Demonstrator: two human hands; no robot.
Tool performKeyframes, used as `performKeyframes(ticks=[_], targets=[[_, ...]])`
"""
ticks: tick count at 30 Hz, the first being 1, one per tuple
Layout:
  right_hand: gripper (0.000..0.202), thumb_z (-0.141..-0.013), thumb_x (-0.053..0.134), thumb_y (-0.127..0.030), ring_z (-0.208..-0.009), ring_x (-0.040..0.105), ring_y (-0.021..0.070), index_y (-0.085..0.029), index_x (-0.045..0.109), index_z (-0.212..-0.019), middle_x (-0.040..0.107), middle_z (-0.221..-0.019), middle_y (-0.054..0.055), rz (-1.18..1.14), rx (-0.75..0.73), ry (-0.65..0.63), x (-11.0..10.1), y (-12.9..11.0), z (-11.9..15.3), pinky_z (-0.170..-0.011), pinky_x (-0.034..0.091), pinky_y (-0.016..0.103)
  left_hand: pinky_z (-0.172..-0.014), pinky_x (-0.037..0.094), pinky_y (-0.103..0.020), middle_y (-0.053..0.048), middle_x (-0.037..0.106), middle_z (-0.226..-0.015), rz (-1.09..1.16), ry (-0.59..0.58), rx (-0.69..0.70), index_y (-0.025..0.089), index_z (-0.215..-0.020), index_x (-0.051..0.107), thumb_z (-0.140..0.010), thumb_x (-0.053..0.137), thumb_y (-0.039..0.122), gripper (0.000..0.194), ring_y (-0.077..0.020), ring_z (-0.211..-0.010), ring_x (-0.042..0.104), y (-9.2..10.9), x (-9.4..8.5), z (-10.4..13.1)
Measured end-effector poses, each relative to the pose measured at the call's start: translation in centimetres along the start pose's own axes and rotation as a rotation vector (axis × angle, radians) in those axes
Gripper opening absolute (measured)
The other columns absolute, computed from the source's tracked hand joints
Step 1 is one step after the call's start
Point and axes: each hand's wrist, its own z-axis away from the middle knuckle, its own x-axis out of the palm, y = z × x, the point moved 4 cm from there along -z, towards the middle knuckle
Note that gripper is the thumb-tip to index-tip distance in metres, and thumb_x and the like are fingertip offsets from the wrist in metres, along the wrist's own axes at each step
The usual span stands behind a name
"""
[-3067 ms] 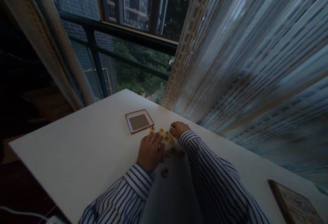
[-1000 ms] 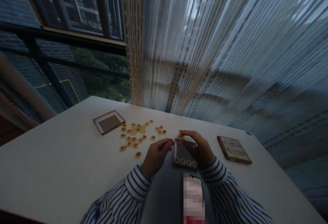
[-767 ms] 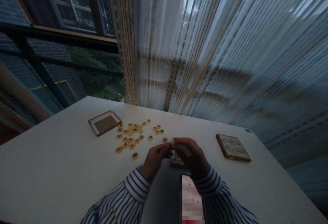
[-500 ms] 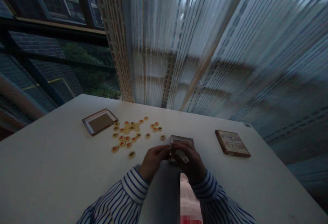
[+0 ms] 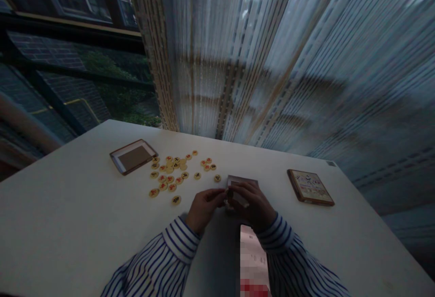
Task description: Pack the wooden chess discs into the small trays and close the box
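My left hand [image 5: 206,206] and my right hand [image 5: 252,204] meet over an open shallow box [image 5: 243,179]. Fingertips of both are pinched together around something small, too dark and covered to make out. Pale bits show under the right fingers, partly hidden. Left of the hands lie many round Chinese chess pieces [image 5: 170,179] with red or black characters, some blank side up. The nearest loose ones are a single piece [image 5: 217,178] beside the box and another piece [image 5: 176,200] left of my left hand.
An open box lid or tray [image 5: 133,156] lies at the back left of the white table [image 5: 84,224]. A closed flat box [image 5: 311,187] with a printed cover is on the right. A lit phone [image 5: 253,261] lies by my right forearm. String curtains [image 5: 210,84] hang behind.
The view has shifted slightly. My right fingers have closed further over the box, covering the small pale piece that showed under them. The loose pieces lie as before.
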Motion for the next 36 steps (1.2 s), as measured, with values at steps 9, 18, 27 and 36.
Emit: performKeyframes(ticks=[9,18,27,36], targets=[[0.022,-0.075,0.06,-0.021,-0.081,0.059,0.0189,-0.019,0.061,-0.097,0.068,-0.087,0.006,0.046,-0.013,-0.264,-0.2,-0.4,-2.6,-0.07,0.044,0.032,-0.061,0.047,-0.026,-0.005,0.071,-0.07,-0.008,0.108,0.049,0.014,-0.077,0.072,-0.056,0.072,0.037,0.031,-0.0119,-0.056,0.055,0.0,-0.6,-0.2],[0.018,-0.074,0.061,-0.022,-0.084,0.057,0.0197,-0.019,0.062,-0.092,0.066,-0.091,0.007,0.041,0.032,-0.342,0.0,0.1,-2.7,-0.071,0.043,0.031,-0.061,0.047,-0.026,-0.006,0.071,-0.069,-0.028,0.135,0.036,0.014,-0.075,0.071,-0.055,0.073,0.038,0.032,-0.0137,-0.059,0.059,-0.1,-0.6,-0.4],[0.014,-0.076,0.056,-0.02,-0.079,0.055,0.0174,-0.017,0.063,-0.088,0.065,-0.085,0.007,0.002,0.062,-0.342,0.0,0.9,-2.4,-0.072,0.044,0.03,-0.061,0.048,-0.027,-0.006,0.07,-0.07,-0.21,0.13,0.071,0.013,-0.075,0.07,-0.066,0.062,0.041,0.03,-0.0141,-0.059,0.059,-0.3,-0.9,-0.6],[0.018,-0.075,0.055,-0.017,-0.08,0.057,0.0177,-0.017,0.062,-0.091,0.066,-0.086,0.008,0.006,0.075,-0.333,-0.2,2.3,-2.0,-0.073,0.046,0.03,-0.065,0.05,-0.028,-0.005,0.069,-0.079,-0.69,0.138,0.331,0.017,-0.091,0.066,-0.076,0.055,0.034,0.025,-0.0152,-0.067,0.062,-0.9,-1.2,-0.1]])
